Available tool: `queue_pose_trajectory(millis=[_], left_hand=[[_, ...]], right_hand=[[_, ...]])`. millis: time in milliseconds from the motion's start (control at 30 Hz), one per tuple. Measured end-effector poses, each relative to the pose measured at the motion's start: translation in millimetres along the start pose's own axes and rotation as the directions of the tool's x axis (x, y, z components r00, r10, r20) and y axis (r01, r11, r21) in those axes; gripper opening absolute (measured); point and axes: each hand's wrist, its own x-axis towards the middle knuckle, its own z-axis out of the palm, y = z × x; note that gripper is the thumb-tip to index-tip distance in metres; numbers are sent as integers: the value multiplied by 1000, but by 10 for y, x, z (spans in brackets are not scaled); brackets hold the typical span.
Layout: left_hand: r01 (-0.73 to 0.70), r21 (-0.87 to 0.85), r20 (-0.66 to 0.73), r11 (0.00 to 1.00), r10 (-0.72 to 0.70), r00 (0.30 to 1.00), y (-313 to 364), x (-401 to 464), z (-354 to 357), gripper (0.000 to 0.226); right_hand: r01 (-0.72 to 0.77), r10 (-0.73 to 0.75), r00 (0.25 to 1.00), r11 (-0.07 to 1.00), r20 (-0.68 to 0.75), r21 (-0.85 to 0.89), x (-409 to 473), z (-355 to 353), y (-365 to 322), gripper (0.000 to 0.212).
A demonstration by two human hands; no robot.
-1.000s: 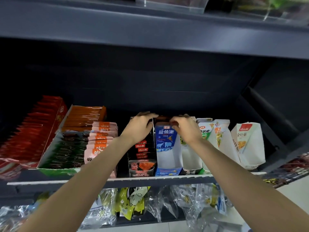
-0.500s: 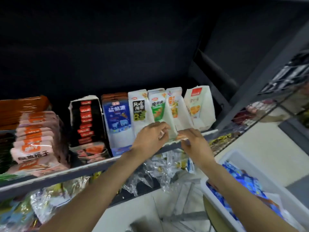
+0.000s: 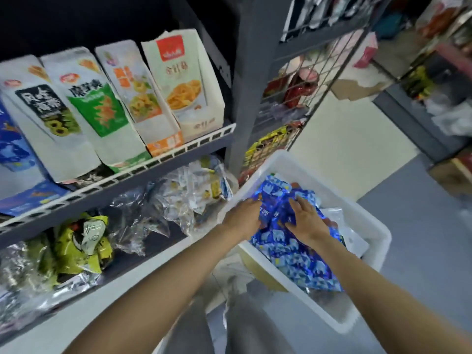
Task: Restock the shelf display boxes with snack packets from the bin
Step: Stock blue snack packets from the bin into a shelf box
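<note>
A white plastic bin [image 3: 367,226] stands on the floor at the lower right, filled with shiny blue snack packets [image 3: 296,256]. Both my hands are inside it. My left hand [image 3: 241,215] pinches the near-left edge of the blue packets, its fingertips tucked among them. My right hand [image 3: 306,222] lies on top of the pile with fingers spread. On the shelf [image 3: 153,160] to the upper left stand the display boxes: a blue one [image 3: 12,149], a black-labelled one [image 3: 40,108], a green one [image 3: 98,111], an orange one [image 3: 138,98] and a red-labelled one [image 3: 184,80].
Below the shelf rail lie clear-wrapped packets [image 3: 178,195] and yellow-green bags [image 3: 81,246]. A grey upright post [image 3: 247,85] and a wire rack [image 3: 301,80] with goods stand right behind the bin. Cardboard boxes [image 3: 357,85] and more shelving sit across the pale floor.
My view swung down and right from the shelf to the bin. Both hands left the display boxes and dropped into the bin onto the blue packets.
</note>
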Motion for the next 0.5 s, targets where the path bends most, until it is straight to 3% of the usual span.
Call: queue_pose_trajectory(millis=[133, 200, 267, 367, 500], left_hand=[[42, 354, 105, 934, -85, 991, 66, 252, 227, 64], [64, 410, 117, 910, -122, 986, 94, 326, 276, 74], [99, 361, 123, 927, -152, 981, 107, 358, 302, 61], [89, 315, 29, 945, -103, 994, 93, 307, 273, 15], [102, 254, -157, 962, -63, 986, 135, 197, 168, 19]], right_hand=[[55, -52, 997, 997, 51, -63, 58, -16, 227, 67], [68, -66, 997, 993, 28, -100, 77, -46, 269, 62], [82, -81, 997, 990, 12, -113, 113, -66, 296, 57], [91, -91, 996, 994, 13, -65, 166, -60, 327, 54], [93, -93, 996, 995, -2, -31, 213, -95, 304, 52]])
